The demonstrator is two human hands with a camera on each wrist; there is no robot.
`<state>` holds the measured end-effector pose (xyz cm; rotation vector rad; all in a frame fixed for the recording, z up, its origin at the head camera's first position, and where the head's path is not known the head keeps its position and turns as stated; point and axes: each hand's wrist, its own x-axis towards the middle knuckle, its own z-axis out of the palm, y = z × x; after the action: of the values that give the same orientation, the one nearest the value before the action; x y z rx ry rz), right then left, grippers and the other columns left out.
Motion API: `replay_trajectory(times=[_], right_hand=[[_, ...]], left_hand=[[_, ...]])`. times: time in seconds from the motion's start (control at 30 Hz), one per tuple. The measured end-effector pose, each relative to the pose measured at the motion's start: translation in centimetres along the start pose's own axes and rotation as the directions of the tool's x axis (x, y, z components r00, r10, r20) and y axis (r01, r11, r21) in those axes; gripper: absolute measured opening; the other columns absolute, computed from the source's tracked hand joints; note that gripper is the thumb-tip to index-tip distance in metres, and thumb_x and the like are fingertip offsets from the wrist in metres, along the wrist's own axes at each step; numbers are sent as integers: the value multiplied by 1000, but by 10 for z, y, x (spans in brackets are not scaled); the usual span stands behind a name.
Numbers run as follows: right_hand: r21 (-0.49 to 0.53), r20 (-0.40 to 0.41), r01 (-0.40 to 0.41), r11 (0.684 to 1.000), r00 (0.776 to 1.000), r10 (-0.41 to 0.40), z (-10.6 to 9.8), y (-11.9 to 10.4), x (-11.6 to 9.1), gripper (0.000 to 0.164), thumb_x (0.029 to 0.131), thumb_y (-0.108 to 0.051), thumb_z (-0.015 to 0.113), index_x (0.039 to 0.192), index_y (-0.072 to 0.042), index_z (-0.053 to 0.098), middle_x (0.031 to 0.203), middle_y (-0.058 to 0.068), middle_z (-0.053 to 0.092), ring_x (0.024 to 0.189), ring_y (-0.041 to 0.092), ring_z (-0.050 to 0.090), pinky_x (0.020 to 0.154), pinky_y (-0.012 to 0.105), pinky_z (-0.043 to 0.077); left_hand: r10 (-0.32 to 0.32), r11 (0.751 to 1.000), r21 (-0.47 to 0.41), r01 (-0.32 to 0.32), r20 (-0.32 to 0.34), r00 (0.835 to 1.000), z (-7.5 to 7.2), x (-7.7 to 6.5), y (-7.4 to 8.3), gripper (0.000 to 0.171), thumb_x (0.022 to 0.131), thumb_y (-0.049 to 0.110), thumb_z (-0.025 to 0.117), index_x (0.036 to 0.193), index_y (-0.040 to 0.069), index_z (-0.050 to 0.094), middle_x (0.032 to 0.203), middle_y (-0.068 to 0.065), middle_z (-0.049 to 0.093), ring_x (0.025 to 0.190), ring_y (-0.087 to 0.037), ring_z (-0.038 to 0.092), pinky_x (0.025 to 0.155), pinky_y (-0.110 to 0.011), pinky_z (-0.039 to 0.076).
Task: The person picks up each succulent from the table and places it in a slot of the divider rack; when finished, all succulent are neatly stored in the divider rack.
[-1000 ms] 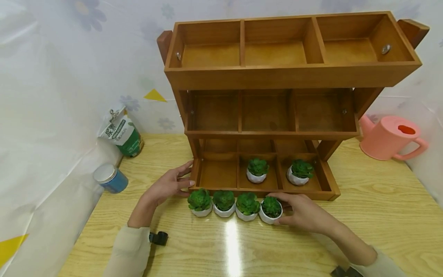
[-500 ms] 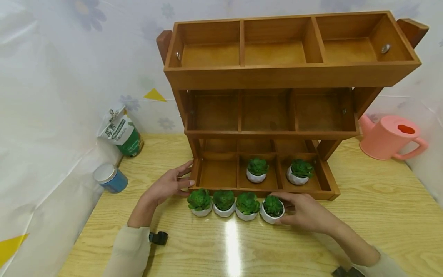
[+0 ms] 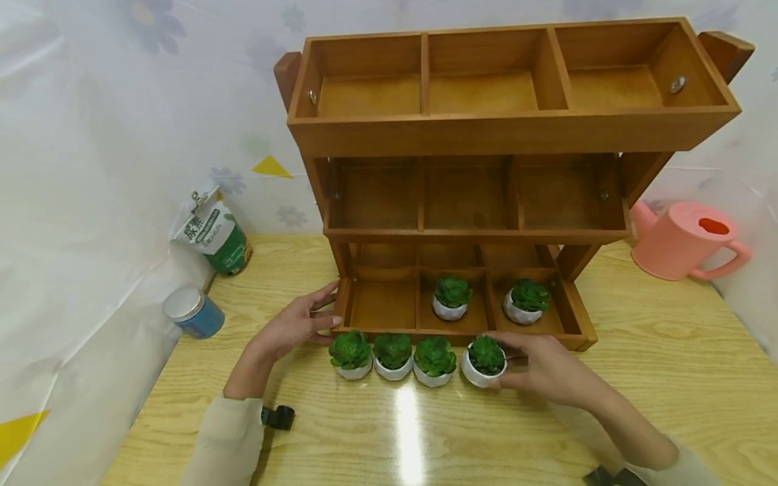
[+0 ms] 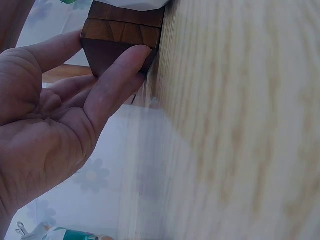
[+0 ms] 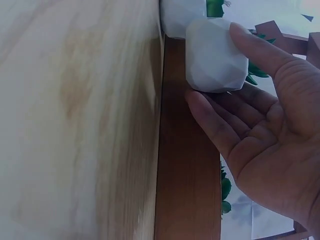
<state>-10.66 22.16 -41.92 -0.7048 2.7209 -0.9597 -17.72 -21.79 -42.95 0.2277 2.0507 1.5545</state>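
My right hand [image 3: 547,368] grips a small potted succulent [image 3: 485,358], its thumb and fingers on either side of the white faceted pot. In the right wrist view that pot [image 5: 212,57] is raised off the wooden table, close to the front board of the shelf. Three similar succulents stand in a row to its left, the nearest being this potted plant [image 3: 434,362]. My left hand [image 3: 298,322] touches the left end of the brown wooden shelf [image 3: 474,135]. Seen from the left wrist, its mostly straight fingers [image 4: 120,72] rest against the shelf's corner.
Two potted succulents sit in the bottom tier, one in the middle compartment [image 3: 450,307] and one in the right [image 3: 524,310]. A pink watering can [image 3: 675,239] stands at right. At left are a blue jar [image 3: 203,320] and a clipped pouch [image 3: 221,236].
My right hand has lifted the potted succulent and shifted it right, apart from the row of three. The left hand stays at the shelf's end.
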Motion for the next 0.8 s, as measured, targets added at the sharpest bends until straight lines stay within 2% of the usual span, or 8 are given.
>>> replay_trajectory(times=[0.17,0.37,0.53,0.8], right_hand=[[33,-8,-14,999,1000,15,-2,0,-2,69,81,-49,84,138,-16,64,117,-5,74,95,2,69,80,24,59],[41,-26,16,999,1000,-15,-5,1,-1,68,81,-42,85,137,-11,64,116,-1,75,94,1,69,79,26,60],[31,-34,25,999,999,-24,-8,-2,0,69,80,-42,85,137,-10,64,115,1,76,94,2,70,78,28,60],[42,-35,19,999,999,-17,-8,-6,2,67,79,-47,85,135,-15,66,120,-1,74,98,0,69,82,26,60]], left_hand=[[-5,1000,3,5,-2,1000,0,0,1,80,104,17,59,165,25,8,170,-17,16,146,-45,38,96,-51,58],[-10,1000,-7,10,-1,1000,0,0,1,80,104,18,59,165,27,7,170,-17,15,147,-44,37,96,-51,58],[-11,1000,-10,11,1,1000,0,1,0,80,104,19,59,165,29,8,170,-17,14,148,-44,35,96,-51,58],[-4,1000,0,4,6,1000,-1,0,0,79,105,19,58,165,29,7,170,-18,13,148,-45,33,96,-52,58]])
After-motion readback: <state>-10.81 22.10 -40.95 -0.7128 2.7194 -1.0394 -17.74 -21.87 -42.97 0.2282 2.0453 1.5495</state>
